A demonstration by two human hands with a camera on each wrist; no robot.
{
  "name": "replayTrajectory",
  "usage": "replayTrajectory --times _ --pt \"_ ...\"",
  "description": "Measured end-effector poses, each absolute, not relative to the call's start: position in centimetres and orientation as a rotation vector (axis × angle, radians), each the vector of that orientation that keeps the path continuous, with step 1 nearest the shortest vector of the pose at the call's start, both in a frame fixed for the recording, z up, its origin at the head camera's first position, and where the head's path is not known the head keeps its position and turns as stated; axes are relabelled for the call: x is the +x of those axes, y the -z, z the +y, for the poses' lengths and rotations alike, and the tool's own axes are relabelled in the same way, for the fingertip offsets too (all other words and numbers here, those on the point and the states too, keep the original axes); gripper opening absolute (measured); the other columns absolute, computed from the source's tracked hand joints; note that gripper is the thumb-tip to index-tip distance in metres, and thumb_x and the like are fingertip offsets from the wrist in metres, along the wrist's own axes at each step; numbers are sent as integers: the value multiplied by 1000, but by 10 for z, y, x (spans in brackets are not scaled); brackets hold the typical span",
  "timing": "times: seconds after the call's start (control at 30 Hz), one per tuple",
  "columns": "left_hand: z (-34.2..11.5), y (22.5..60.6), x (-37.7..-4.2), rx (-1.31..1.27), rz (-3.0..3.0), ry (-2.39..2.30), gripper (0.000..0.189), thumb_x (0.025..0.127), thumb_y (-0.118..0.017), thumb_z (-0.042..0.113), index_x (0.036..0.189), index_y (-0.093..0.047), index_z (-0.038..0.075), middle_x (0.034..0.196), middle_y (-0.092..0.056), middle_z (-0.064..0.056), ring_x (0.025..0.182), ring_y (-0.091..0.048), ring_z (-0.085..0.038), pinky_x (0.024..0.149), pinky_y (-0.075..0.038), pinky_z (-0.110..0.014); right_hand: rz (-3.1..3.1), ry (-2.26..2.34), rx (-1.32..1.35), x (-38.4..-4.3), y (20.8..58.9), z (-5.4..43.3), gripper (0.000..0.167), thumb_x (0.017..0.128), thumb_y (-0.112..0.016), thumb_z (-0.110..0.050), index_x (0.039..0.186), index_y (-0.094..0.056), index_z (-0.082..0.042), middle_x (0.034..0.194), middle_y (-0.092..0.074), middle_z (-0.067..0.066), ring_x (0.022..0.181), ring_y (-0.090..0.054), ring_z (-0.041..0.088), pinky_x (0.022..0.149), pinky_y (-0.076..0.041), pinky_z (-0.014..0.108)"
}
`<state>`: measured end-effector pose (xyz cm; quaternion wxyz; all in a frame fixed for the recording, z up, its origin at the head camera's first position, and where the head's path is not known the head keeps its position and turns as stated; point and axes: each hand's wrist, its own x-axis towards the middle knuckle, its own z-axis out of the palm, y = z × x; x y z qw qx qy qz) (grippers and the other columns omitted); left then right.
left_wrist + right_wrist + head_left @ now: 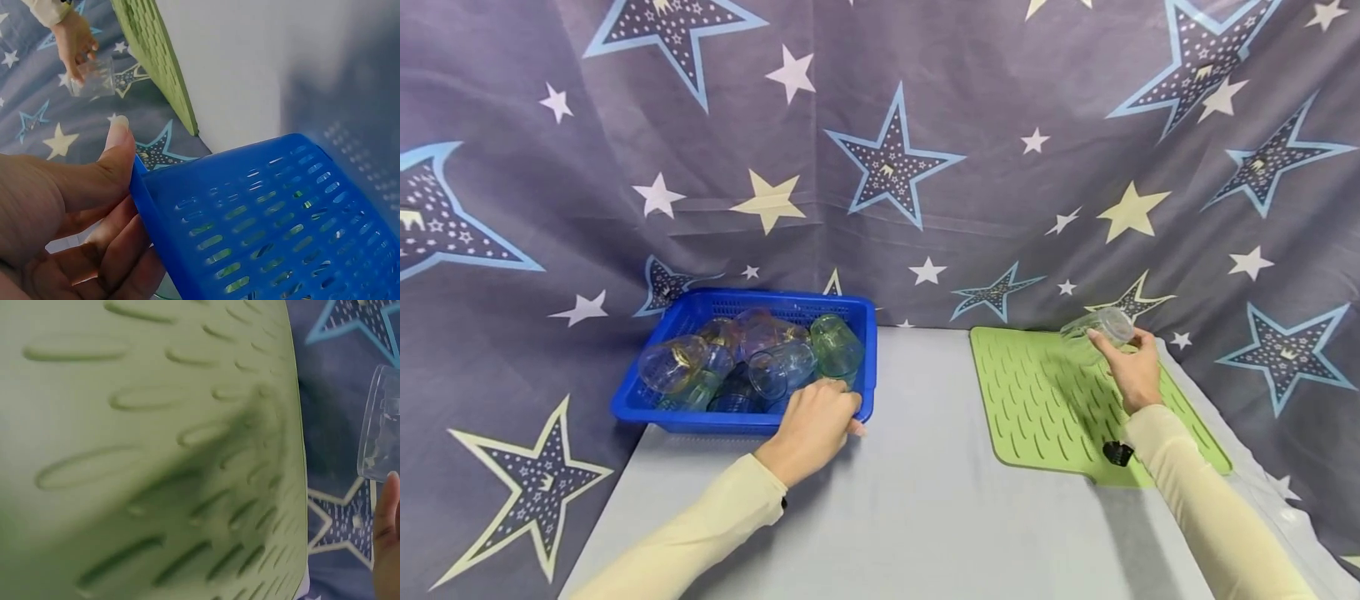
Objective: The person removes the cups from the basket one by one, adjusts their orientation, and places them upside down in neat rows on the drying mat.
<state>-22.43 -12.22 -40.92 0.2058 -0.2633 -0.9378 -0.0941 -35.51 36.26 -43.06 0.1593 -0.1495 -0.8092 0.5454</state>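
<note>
A clear drinking glass (1081, 335) is tilted on its side above the green drying mat (1022, 400), pinched near its base by my right hand (1131, 367). The right wrist view shows the glass (382, 425) only in part, with a fingertip against it. My left hand (820, 425) grips the front right rim of a blue plastic basket (700, 423). In the left wrist view the thumb lies over the rim of the basket (250, 206), fingers on the inner side. Several glasses lie jumbled in the basket, among them a green glass (837, 346) and a light blue glass (782, 369).
A white table (925, 500) carries the basket at left and the mat at right. Behind them hangs a grey curtain (925, 50) with star prints, close to the table's back edge. A black wrist device (1117, 453) shows under my right sleeve.
</note>
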Motion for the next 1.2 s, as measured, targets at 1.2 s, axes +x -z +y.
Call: replayTrajectory --times 1.2 --pt "-121 411 -224 -722 -2609 250 34 89 -79 37 67 -61 17 65 -47 2 63 -51 -19 44 -37 -31 -2531 -1093 -703 -373 432 460 101 90 -65 -63 162 -24 -4 159 -36 25 145 -28 48 117 -24 61"
